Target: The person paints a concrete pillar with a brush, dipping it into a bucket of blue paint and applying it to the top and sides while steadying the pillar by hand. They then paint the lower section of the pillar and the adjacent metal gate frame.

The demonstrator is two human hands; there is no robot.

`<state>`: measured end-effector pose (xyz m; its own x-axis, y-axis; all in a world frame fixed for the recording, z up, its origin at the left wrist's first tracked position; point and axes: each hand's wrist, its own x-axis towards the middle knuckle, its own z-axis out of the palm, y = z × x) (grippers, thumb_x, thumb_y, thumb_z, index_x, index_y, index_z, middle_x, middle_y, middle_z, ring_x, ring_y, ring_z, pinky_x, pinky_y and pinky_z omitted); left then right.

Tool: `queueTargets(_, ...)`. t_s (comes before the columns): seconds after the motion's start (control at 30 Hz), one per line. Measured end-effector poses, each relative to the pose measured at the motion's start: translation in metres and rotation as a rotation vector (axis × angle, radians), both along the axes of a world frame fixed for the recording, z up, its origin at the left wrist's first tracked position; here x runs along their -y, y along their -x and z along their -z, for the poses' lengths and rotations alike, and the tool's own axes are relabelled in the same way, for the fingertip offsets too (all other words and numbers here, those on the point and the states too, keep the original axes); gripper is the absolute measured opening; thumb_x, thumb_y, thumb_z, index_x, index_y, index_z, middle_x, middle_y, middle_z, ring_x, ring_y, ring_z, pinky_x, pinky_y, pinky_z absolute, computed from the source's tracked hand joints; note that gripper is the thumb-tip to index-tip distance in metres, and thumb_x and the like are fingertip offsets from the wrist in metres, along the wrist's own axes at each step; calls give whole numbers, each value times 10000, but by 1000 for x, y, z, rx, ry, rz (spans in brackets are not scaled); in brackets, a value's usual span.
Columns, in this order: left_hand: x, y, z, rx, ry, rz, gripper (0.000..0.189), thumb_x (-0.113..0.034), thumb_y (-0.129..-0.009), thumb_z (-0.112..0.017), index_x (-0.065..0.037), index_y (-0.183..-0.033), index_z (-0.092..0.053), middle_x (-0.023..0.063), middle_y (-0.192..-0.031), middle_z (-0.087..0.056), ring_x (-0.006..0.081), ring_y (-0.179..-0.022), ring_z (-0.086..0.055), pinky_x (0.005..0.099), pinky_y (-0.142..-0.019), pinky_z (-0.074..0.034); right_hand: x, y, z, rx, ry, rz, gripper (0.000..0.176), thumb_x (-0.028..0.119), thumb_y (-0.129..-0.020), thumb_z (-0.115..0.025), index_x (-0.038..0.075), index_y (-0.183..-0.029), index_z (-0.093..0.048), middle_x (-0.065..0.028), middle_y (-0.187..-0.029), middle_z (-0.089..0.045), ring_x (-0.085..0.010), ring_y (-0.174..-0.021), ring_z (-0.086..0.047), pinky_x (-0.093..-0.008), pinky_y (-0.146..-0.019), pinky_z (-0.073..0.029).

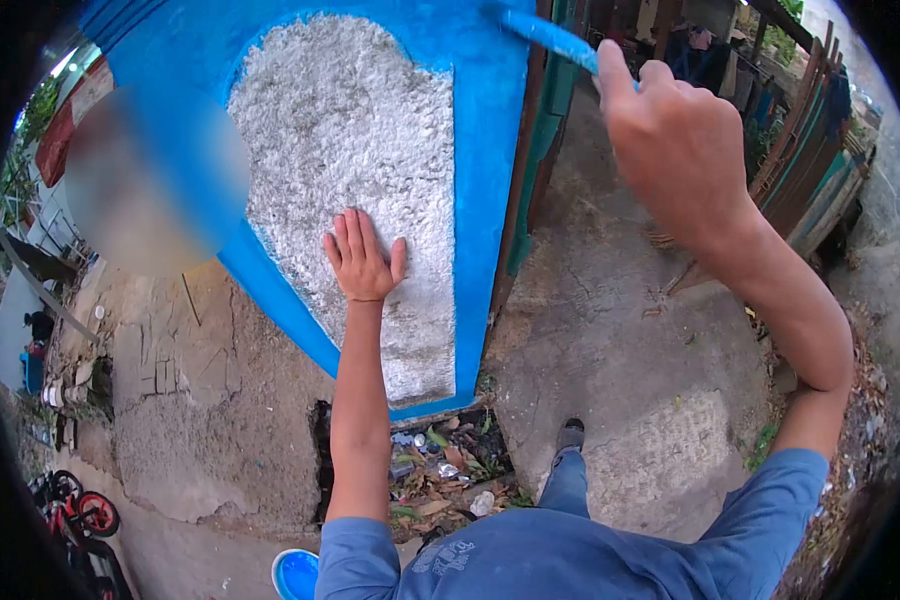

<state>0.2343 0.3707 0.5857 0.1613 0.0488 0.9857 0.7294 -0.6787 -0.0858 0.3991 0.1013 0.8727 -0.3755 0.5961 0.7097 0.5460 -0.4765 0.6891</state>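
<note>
My left hand [364, 258] lies flat with spread fingers on the rough white textured panel [350, 140] of the wall. Around that panel runs smooth blue paint [485, 160]. At the upper right, my right hand [660, 120] is closed around the handle of a blue-stained paintbrush [545, 38]. The brush points left, its dark tip at the blue wall surface near the top edge. Whether the bristles touch the wall is hard to tell. A round container of blue paint [297, 575] shows at the bottom, left of my body.
Beneath the wall lies a gutter with leaves and litter [450, 470]. A green door frame [542, 150] borders the wall's right side. Wooden boards [815, 150] lean at the right. A red bike [95, 515] stands at the lower left. A blurred round patch covers the upper left.
</note>
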Motion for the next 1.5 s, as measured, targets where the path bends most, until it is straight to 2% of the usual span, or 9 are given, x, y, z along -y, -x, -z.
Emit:
queueTargets(0.13,-1,0,1,-8,3,-8,674,-450,-865,-491,80,-1280,-465,209,-1382,-415,339,-1342,-315,483,-1122,-133,-3,1,23,4,-44,40,370,104,-811,-547,-1,-1165,-572,-46,-636,-519,-148,-510,-568,-285,-395,-442)
queueTargets(0.33,1,1,-1,0,-18,2,653,-445,-874,-486,74,-1271,-479,203,-1373,-426,335,-1337,-326,483,-1120,-144,-13,9,119,-31,274,-5,471,63,-677,-580,-139,-1103,-580,-46,-590,-460,-137,-486,-458,-241,-393,-371)
queueTargets(0.53,3,0,-1,-1,18,4,646,-436,-873,-488,73,-1270,-481,201,-1372,-430,331,-1336,-329,478,-1118,-150,-1,25,165,9,440,-27,499,155,-597,-596,-92,-1027,-656,22,-550,-431,-90,-487,-400,-220,-388,-286)
queueTargets(0.7,3,2,-2,-3,15,1,656,-437,-866,-496,74,-1277,-473,201,-1378,-424,330,-1338,-326,478,-1118,-147,7,38,161,-209,656,-127,415,116,-604,-637,-83,-966,-675,-46,-580,-543,-138,-537,-541,-265,-402,-410)
queueTargets(0.87,2,2,-2,-32,-3,3,687,-443,-885,-479,98,-1306,-420,230,-1402,-378,353,-1355,-283,479,-1123,-122,-24,22,133,-385,805,-61,102,77,-647,-648,29,-724,-692,-116,-649,-615,-223,-606,-635,-329,-467,-498)
queueTargets(1.0,0,2,-2,-22,-22,20,686,-441,-883,-482,97,-1305,-423,231,-1398,-383,353,-1353,-287,479,-1123,-122,-34,16,92,-443,759,-100,36,73,-666,-638,70,-648,-669,-112,-661,-633,-243,-629,-653,-335,-505,-519)
queueTargets(1.1,2,2,-2,-26,-15,19,685,-440,-882,-484,97,-1303,-425,229,-1400,-381,352,-1354,-287,479,-1123,-120,-31,26,60,-412,703,-55,76,87,-720,-619,16,-744,-606,-113,-642,-611,-245,-600,-641,-348,-504,-502)
queueTargets(1.33,2,1,0,-6,17,-1,656,-443,-870,-488,74,-1274,-475,197,-1392,-406,331,-1340,-320,481,-1119,-145,-12,33,-2,-229,127,-135,71,98,-697,-633,104,-653,-689,-101,-664,-657,-232,-624,-679,-313,-498,-528)
queueTargets(1.5,2,1,-1,-6,5,-7,661,-443,-869,-491,72,-1283,-466,193,-1392,-409,330,-1339,-323,478,-1117,-149,-3,31,4,-43,-25,-105,271,110,-722,-610,-70,-924,-629,-80,-574,-574,-200,-506,-636,-278,-414,-494)
